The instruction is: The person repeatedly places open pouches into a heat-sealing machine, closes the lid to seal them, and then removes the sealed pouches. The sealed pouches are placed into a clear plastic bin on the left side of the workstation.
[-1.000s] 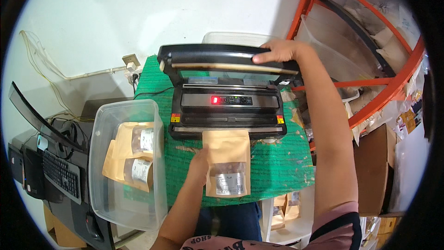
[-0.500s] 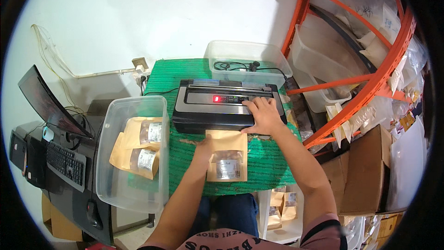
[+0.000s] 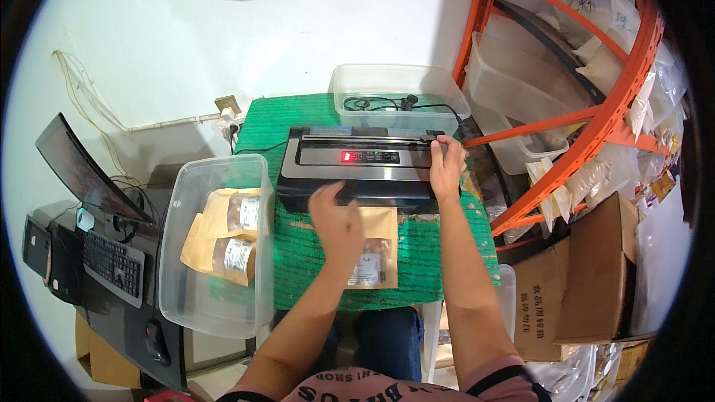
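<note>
A black and silver vacuum sealer [image 3: 328, 172] with a lit red display lies across the table. My right hand [image 3: 448, 167] rests on the right end of its lid, fingers apart. A brown paper pouch [image 3: 383, 234] with a clear window and a white label lies flat in front of the machine, its top end against the front edge. My left hand [image 3: 339, 223] is over the pouch's left side, slightly blurred, with its fingers near the sealer's front and apart from the thumb. It hides part of the pouch. I see nothing held in it.
On the left, a clear plastic bin [image 3: 216, 301] holds several similar pouches [image 3: 240, 253]. Behind the sealer a clear tub [image 3: 402, 82] holds a black cable. A desk with a keyboard [image 3: 112, 268] and monitor is at far left. An orange rack [image 3: 588, 171] and cardboard box [image 3: 596, 268] flank the right.
My right hand has slid from the control panel to the right end of the lid. My left hand has come off the pouch's left edge and moved up toward the sealer's front.
</note>
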Motion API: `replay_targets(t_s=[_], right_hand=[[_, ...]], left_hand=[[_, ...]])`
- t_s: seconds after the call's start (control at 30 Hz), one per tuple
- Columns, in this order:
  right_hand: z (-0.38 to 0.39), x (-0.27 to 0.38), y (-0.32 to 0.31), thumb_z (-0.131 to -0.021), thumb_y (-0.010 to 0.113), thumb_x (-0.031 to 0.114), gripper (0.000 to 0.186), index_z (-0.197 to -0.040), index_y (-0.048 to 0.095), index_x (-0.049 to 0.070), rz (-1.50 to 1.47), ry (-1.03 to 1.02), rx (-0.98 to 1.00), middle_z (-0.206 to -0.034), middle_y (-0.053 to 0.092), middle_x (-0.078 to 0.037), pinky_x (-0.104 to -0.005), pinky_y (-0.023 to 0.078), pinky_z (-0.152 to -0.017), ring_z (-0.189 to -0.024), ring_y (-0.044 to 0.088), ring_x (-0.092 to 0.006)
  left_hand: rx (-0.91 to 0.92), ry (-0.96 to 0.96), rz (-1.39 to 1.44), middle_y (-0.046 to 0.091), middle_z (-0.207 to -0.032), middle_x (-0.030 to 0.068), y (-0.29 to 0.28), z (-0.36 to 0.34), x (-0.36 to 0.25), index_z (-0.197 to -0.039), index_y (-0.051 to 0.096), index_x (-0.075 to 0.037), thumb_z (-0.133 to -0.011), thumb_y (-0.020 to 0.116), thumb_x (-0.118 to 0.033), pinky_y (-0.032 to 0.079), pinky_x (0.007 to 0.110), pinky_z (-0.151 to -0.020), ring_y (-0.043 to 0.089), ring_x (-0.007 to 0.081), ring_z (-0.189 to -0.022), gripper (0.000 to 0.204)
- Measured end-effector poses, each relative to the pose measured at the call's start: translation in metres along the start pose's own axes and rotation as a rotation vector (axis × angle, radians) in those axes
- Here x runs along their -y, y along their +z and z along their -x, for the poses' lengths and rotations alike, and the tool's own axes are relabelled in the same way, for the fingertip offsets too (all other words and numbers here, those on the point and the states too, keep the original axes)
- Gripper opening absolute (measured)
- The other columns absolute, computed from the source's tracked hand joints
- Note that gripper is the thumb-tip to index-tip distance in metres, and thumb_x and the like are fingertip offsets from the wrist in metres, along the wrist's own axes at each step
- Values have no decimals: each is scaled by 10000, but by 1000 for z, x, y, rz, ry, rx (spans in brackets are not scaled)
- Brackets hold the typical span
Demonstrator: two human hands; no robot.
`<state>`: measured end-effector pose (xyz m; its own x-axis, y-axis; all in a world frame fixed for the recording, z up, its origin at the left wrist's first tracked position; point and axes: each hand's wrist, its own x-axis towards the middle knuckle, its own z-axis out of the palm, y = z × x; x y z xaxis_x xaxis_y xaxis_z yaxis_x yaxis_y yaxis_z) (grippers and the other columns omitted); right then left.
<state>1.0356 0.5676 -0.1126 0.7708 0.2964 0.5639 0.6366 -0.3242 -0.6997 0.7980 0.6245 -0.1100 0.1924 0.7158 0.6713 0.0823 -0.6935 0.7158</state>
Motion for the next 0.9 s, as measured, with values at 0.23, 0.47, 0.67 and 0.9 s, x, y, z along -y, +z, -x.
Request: replay_targets(t_s=[0.23,0.47,0.67,0.9], right_hand=[[0,-13,1,-943,574,277,241,-1054,594,64,-196,-25,-95,-1067,596,-135,-420,369,-955,-1081,494,-311],[-3,-23,1,-971,547,254,232,-1054,565,38,-286,-18,-50,-1042,528,-121,-366,369,-928,-1009,484,-268],[-5,-27,3,-986,532,260,237,-1043,552,31,-384,30,0,-1033,508,-108,-353,377,-912,-1001,472,-248],[-4,-31,5,-984,531,243,226,-1020,540,20,-438,-39,16,-1025,507,-104,-337,400,-874,-970,470,-218]], left_hand=[[723,86,-700,401,-1468,137,84,-56,-6,-1252,620,-69,-961,397,-410,96,618,-1131,218,375,-1422,501],[787,-95,-681,316,-1524,110,83,-80,-8,-1022,742,-84,-976,384,-376,77,633,-1127,164,364,-1443,464],[438,460,-305,466,-1383,147,30,-79,21,-1068,693,-124,-874,585,-250,327,537,-1059,383,354,-1326,255],[205,-87,-731,624,-1015,196,-176,-152,146,-889,618,-22,-819,611,-154,467,462,-864,582,369,-1002,150]])
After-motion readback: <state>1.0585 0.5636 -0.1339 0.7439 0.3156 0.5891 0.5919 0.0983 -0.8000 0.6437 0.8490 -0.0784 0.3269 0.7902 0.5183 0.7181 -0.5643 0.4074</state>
